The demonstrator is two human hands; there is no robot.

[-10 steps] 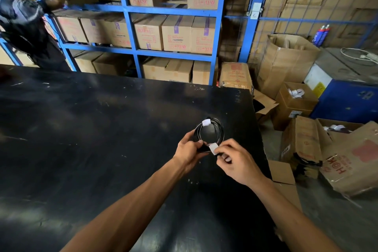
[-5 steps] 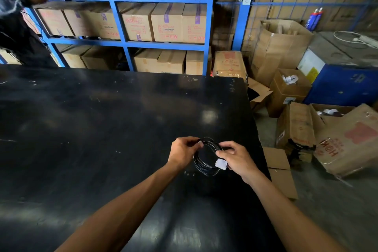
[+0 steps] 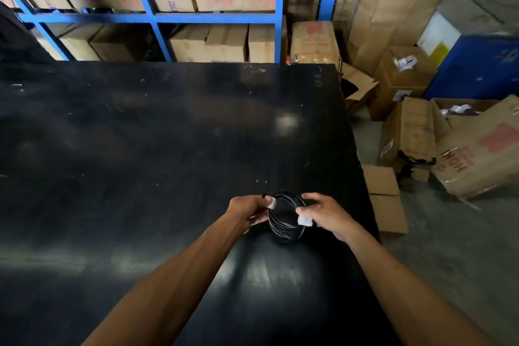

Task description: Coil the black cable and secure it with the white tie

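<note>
The black cable [image 3: 283, 226] is wound into a small round coil held just above the black table [image 3: 140, 149], near its right edge. My left hand [image 3: 247, 211] grips the coil's left side, where a white tie [image 3: 271, 202] wraps the strands. My right hand [image 3: 325, 215] pinches the coil's right side at a second white tie [image 3: 304, 220]. The coil's lower arc hangs free between the hands.
The table's right edge [image 3: 362, 171] drops to a concrete floor littered with cardboard boxes [image 3: 407, 132]. A flat carton [image 3: 386, 199] lies close beside the table. Blue shelving [image 3: 157, 17] stacked with boxes stands behind the far edge.
The coil has come nearer to me and turned, so the white tie that was at its far side now sits under my left fingers. The view has tilted downward.
</note>
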